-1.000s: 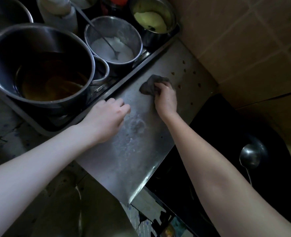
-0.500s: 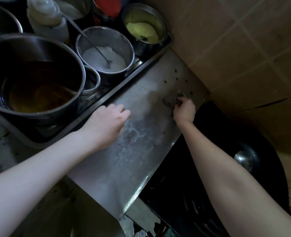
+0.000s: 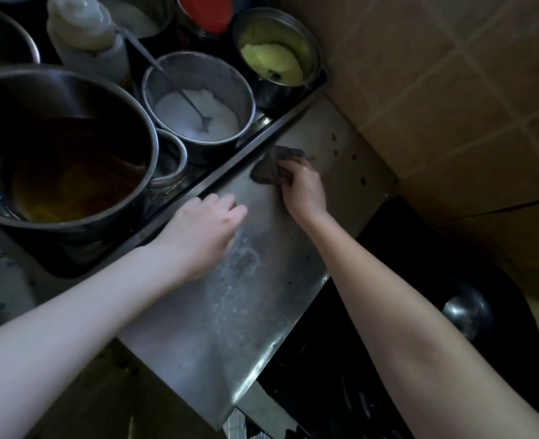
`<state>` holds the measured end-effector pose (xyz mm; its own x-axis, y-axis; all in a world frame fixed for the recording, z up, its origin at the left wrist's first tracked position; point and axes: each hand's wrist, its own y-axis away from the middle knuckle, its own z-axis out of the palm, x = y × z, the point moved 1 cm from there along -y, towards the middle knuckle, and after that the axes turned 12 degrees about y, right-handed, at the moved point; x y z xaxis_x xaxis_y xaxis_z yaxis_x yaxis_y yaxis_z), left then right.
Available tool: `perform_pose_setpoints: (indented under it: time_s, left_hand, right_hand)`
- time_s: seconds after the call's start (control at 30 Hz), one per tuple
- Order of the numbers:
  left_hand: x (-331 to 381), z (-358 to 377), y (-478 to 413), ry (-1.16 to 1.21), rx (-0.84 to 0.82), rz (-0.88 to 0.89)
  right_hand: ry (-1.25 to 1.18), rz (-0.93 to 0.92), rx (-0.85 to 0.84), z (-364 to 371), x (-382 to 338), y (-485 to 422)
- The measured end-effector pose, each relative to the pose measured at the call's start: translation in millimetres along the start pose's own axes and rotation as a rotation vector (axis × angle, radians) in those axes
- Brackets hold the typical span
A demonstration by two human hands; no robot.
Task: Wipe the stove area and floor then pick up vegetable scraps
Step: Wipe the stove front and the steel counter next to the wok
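A steel counter panel [image 3: 236, 327] runs beside the stove, with small brown food specks [image 3: 353, 157] near the tiled wall. My right hand [image 3: 303, 188] grips a dark grey rag [image 3: 269, 166] and presses it on the panel close to the tray's edge. My left hand [image 3: 203, 236] rests on the panel beside the tray, fingers loosely curled, holding nothing. A pale smeared patch [image 3: 246, 261] lies just right of that hand.
A dark tray [image 3: 173, 217] at left holds a big pot of brown liquid [image 3: 59, 160], a bowl of white powder with a spoon [image 3: 198, 112], a pot of yellow-green paste [image 3: 274, 58] and a squeeze bottle [image 3: 87, 36]. A black wok with a ladle [image 3: 464, 312] sits at right.
My right hand has dragged the rag back from the panel's right edge near the wok, up and left toward the tray. My left hand has stayed in place.
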<state>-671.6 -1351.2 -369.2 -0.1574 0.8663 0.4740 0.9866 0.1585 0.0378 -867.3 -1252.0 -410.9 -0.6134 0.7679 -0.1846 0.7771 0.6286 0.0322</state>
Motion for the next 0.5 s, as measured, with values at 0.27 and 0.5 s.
perform_pose_setpoints:
  time_s: [0.27, 0.5]
  left_hand:
    - [4, 1, -18, 0.021, 0.021, 0.025]
    - [11, 3, -31, 0.044, 0.064, 0.053]
  right_hand:
    - [0.044, 0.539, 0.104, -31, 93, 4]
    - [0.052, 0.477, 0.120, -19, 46, -28]
